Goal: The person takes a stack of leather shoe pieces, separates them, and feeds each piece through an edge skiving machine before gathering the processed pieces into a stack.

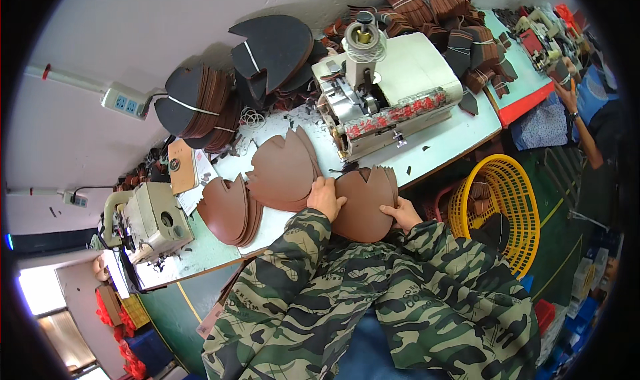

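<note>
A stack of brown, rounded leather pieces (363,210) with a notched upper edge lies in front of me at the table's front edge. My right hand (402,215) grips its right side, thumb on top and the other fingers hidden. On its left side is my left hand (325,200), bent over the edge with the thumb against the pieces. Just left of that hand rests a second fanned stack of leather pieces (283,170). Farther left lies a third stack of leather pieces (225,210). All three show similar notches.
A white industrial machine (400,87) stands behind the held stack, and another machine (157,223) at the left. Tied dark bundles (190,103) line the wall. A yellow basket (533,223) holding pieces is at my right. A co-worker's arm (585,130) shows at far right.
</note>
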A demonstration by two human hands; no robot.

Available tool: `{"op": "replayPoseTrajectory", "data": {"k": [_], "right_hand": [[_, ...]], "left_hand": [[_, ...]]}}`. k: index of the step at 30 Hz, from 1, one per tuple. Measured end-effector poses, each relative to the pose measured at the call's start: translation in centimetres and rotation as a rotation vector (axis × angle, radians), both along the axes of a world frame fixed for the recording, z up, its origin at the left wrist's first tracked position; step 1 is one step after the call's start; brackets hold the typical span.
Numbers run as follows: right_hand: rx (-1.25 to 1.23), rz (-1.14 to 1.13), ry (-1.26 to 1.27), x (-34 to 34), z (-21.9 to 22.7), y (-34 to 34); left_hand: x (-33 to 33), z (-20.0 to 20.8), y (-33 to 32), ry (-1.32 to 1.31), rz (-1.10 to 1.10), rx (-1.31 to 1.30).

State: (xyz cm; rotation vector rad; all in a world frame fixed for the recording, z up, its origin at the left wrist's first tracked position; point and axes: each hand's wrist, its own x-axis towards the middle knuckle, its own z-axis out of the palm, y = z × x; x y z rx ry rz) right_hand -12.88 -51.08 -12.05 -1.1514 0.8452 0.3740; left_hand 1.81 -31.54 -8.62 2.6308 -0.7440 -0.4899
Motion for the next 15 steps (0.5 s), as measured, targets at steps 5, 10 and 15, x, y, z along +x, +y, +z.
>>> {"op": "replayPoseTrajectory", "data": {"k": [5,10,15], "right_hand": [[-0.136,0.087,-0.162,0.4,0.1,0.3],[0.103,-0.092,-0.015,0.4,1.7,0.0],[0.142,-0.110,0.136,0.8,2.2,-0.3]], "left_hand": [[-1.2,0.7,-1.2,0.163,0.002,-0.063],[0.0,5.5,1.4,0.306,-0.026,-0.450],[11.2,8.3,11.4,0.532,0.186,-0.359]]}}
